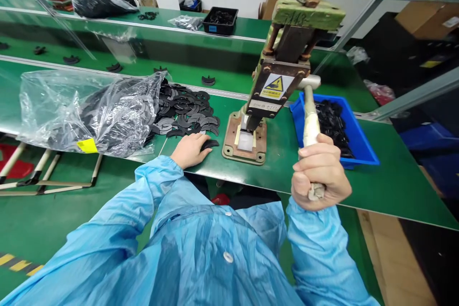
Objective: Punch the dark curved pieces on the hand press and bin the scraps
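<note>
Now L hand on counter, fingers pinching black part beside press; R hand fingers wrapped tight round lever.

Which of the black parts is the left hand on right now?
The single curved black part under the left hand's fingertips, lying alone on the green table beside the press base, apart from the spilled pile.
</note>
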Available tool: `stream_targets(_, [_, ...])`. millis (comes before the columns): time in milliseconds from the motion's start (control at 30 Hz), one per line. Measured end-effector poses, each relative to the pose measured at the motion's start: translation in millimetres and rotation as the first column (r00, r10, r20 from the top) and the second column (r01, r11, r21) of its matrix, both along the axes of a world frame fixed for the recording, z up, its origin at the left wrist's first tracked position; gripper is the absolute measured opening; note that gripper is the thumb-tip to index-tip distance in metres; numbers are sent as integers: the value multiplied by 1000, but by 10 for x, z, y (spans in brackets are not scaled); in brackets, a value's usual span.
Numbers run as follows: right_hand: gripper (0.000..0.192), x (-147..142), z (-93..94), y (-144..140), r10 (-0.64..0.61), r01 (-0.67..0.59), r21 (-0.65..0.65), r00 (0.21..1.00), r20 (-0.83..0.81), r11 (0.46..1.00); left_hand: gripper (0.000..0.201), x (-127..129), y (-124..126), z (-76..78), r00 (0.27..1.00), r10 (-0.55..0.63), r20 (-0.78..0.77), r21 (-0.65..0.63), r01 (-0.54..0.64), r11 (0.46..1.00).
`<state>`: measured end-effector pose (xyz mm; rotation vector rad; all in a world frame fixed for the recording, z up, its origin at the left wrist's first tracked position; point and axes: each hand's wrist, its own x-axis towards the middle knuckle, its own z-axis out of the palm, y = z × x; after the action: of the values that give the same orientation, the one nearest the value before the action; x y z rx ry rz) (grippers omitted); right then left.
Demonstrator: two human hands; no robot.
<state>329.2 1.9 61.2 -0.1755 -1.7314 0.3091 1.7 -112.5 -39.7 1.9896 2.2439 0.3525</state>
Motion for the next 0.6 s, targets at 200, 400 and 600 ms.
stream_targets(200, [22,10,-6,-21,-4,4,-22,1000,10,1000,29,-84,164,-36,961,-54,272,-98,83,992])
stream_targets(400, [23,-7,-8,-46,-11,11,-49,1000,-4,999,31,-33,409,51,667,105,737,-74,-75,994])
stream_targets(600, [24,-18,-13,-53,-31,30,-50,999,-10,998,17,291,938,243,339,176,924,-142,-123,982])
